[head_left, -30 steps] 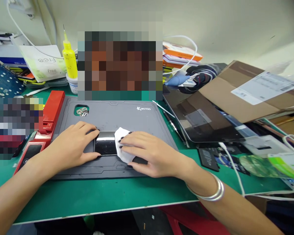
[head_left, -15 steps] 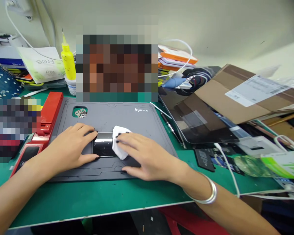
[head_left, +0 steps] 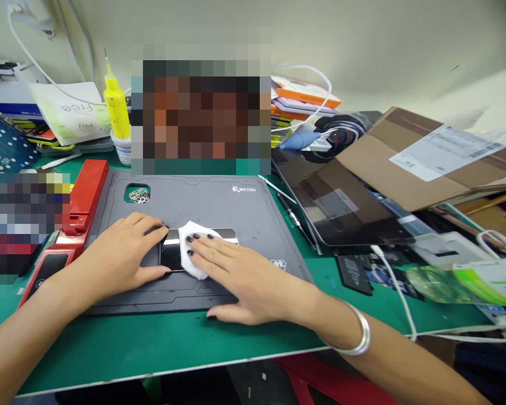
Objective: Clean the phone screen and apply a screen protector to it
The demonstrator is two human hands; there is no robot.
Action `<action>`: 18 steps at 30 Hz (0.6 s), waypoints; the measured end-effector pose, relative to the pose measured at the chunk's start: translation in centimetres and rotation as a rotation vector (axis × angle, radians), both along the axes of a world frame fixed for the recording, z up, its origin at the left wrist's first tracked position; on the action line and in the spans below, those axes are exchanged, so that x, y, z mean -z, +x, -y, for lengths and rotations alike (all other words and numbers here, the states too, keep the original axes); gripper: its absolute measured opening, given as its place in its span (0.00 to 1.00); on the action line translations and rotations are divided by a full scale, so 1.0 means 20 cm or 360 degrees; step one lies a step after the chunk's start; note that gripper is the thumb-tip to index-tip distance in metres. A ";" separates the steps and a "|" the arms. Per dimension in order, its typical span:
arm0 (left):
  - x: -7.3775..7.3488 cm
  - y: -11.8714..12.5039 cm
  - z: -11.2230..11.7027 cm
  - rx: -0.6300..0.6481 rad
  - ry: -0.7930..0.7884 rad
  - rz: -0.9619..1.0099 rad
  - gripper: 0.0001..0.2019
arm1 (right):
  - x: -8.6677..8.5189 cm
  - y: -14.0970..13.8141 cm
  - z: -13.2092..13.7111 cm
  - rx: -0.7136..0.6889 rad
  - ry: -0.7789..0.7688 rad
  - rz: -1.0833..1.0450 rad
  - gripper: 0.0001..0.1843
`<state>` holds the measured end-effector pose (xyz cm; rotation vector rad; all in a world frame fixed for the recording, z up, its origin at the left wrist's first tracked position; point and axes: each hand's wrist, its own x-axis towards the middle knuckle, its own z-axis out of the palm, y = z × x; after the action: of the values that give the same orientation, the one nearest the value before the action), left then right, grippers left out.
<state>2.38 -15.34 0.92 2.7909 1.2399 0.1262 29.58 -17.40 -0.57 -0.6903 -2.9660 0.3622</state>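
Observation:
A black, glossy-screened phone (head_left: 171, 256) lies sideways on the grey work mat (head_left: 202, 197). At its left end my left hand (head_left: 124, 250) grips it, fingers at the far edge and thumb at the near edge. My right hand (head_left: 244, 273) holds a folded white cloth (head_left: 187, 263) against the screen under nearly flat fingers, with the thumb spread out near the mat's front edge. Cloth and hand cover the middle of the phone, while part of its right end shows beyond the fingers.
A red tool (head_left: 88, 191) stands along the mat's left side. Small metal parts (head_left: 139, 195) sit in the mat's cutout. Behind it is a yellow needle bottle (head_left: 117, 107). To the right lie a pen (head_left: 295, 219), a dark glossy panel (head_left: 341, 208) and a cardboard box (head_left: 379, 152).
My right hand has slid left with the cloth along the screen, uncovering the phone's right end. The left hand has stayed in place on the phone.

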 end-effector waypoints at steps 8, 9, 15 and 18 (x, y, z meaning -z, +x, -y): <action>0.00 0.00 0.00 -0.0016 -0.0003 -0.0008 0.28 | 0.01 0.01 -0.02 -0.0064 0.0044 -0.0051 0.40; 0.00 0.00 0.00 -0.0016 0.0002 -0.0008 0.28 | 0.02 0.01 -0.02 -0.0001 0.0064 -0.0049 0.39; 0.01 0.00 0.00 -0.0010 0.0012 -0.0009 0.29 | 0.02 0.00 -0.01 -0.0076 0.0019 -0.0099 0.40; 0.01 0.00 0.00 -0.0018 0.0031 -0.0014 0.31 | 0.02 0.01 -0.02 -0.0043 0.0058 -0.0118 0.35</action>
<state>2.35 -15.26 0.71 2.8045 1.2638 0.1274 29.74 -17.09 -1.01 -0.6195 -2.9069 0.3274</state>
